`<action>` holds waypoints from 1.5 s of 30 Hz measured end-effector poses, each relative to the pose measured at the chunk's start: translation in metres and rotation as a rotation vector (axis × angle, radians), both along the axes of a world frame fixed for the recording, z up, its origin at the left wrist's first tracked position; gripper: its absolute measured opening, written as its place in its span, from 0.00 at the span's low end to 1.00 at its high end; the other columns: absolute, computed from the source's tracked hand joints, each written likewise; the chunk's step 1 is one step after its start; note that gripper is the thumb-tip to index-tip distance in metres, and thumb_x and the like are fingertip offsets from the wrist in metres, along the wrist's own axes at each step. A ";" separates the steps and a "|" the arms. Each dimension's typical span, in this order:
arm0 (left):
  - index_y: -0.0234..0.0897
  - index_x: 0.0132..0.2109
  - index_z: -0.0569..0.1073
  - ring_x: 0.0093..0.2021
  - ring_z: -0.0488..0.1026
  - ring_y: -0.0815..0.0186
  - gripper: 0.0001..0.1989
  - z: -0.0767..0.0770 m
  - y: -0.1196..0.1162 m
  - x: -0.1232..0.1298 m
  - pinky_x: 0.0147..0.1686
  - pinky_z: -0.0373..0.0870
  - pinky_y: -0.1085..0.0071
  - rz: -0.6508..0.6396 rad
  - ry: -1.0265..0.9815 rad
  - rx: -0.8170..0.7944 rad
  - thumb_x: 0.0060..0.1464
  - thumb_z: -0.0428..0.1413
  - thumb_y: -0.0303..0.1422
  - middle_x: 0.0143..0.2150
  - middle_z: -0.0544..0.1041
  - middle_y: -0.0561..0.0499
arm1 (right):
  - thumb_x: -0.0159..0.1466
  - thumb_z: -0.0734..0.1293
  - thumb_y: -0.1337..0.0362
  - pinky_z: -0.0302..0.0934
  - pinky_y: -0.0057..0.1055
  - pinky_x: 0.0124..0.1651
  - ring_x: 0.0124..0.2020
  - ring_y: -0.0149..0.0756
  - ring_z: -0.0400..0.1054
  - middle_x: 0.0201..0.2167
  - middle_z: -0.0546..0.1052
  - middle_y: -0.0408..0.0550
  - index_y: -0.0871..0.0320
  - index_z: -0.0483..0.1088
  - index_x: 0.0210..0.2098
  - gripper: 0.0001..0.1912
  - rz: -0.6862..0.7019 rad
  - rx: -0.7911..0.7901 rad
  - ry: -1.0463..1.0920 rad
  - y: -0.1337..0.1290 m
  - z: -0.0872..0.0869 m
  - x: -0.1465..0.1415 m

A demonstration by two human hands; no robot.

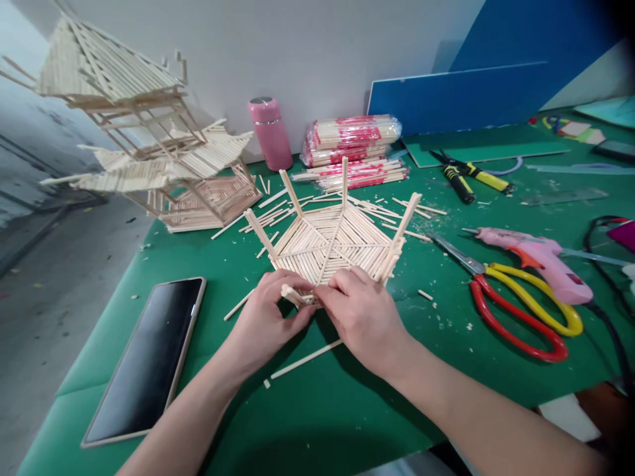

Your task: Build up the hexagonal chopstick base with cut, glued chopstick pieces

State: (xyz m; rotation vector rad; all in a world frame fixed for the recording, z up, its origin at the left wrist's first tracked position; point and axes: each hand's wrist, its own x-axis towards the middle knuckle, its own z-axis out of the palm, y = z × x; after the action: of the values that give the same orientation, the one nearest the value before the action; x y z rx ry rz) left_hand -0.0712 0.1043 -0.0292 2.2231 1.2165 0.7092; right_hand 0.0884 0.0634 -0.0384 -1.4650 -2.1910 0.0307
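Note:
A polygonal base of pale wooden sticks [331, 243] with upright posts at its corners lies on the green table [397, 423]. My left hand [268, 314] curls round the front corner, thumb and fingers closed on the base's near edge beside a short upright post [292, 294]. My right hand [364, 314] is at the same front edge, its fingers pinched together against the sticks, the fingertips nearly touching those of my left hand. What lies between the right fingertips is too small to make out. A loose stick [307, 359] rests on the table below the hands.
At the left stand a stick pagoda [169, 152] and a phone [149, 360]. Behind are a pink bottle [270, 135] and wrapped sticks [352, 142]. To the right lie scissors [518, 307], a pink glue gun [540, 258] and pliers [471, 175]. Loose sticks and scraps surround the base.

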 end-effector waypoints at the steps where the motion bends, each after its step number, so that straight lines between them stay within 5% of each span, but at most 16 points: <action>1: 0.37 0.34 0.72 0.38 0.70 0.61 0.06 0.000 0.000 0.000 0.41 0.66 0.62 0.004 -0.001 -0.001 0.45 0.55 0.31 0.34 0.73 0.49 | 0.63 0.58 0.69 0.53 0.31 0.33 0.34 0.36 0.59 0.29 0.67 0.45 0.58 0.70 0.34 0.09 0.001 -0.003 0.007 0.000 0.000 0.000; 21: 0.37 0.31 0.72 0.37 0.69 0.62 0.03 -0.008 -0.002 -0.002 0.38 0.67 0.63 0.021 -0.075 0.023 0.48 0.53 0.29 0.32 0.72 0.49 | 0.64 0.55 0.68 0.55 0.33 0.33 0.34 0.37 0.60 0.29 0.68 0.46 0.58 0.70 0.37 0.12 -0.014 0.006 0.040 -0.003 0.002 -0.001; 28: 0.36 0.29 0.72 0.38 0.69 0.61 0.04 -0.009 -0.002 0.000 0.39 0.67 0.63 0.041 -0.098 0.038 0.48 0.54 0.30 0.32 0.72 0.47 | 0.62 0.57 0.69 0.60 0.30 0.45 0.41 0.34 0.65 0.41 0.71 0.51 0.62 0.66 0.48 0.16 0.027 -0.289 0.579 -0.038 0.008 0.001; 34: 0.35 0.31 0.72 0.38 0.69 0.62 0.03 -0.011 -0.003 0.001 0.38 0.67 0.64 0.033 -0.115 0.061 0.48 0.53 0.28 0.33 0.72 0.48 | 0.63 0.57 0.65 0.65 0.27 0.36 0.34 0.31 0.68 0.37 0.73 0.50 0.59 0.57 0.56 0.22 -0.122 -0.644 1.022 -0.051 0.003 0.003; 38: 0.36 0.30 0.72 0.36 0.69 0.64 0.04 -0.010 -0.004 0.002 0.36 0.66 0.66 0.032 -0.123 0.091 0.48 0.53 0.27 0.32 0.72 0.49 | 0.64 0.56 0.63 0.64 0.27 0.40 0.38 0.31 0.68 0.46 0.70 0.53 0.56 0.54 0.58 0.22 -0.153 -0.697 1.147 -0.048 -0.005 -0.001; 45: 0.37 0.30 0.72 0.34 0.68 0.63 0.04 -0.008 -0.005 0.004 0.34 0.62 0.64 0.072 -0.050 0.066 0.48 0.52 0.27 0.31 0.73 0.50 | 0.63 0.58 0.62 0.65 0.27 0.39 0.36 0.31 0.69 0.45 0.70 0.52 0.56 0.57 0.56 0.21 -0.171 -0.671 1.198 -0.047 -0.009 -0.003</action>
State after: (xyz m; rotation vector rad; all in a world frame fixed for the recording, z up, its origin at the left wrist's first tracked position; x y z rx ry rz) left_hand -0.0675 0.0996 -0.0376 2.2101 1.2707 0.8398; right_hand 0.0853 0.0161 -0.0479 -1.3442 -1.0669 1.3101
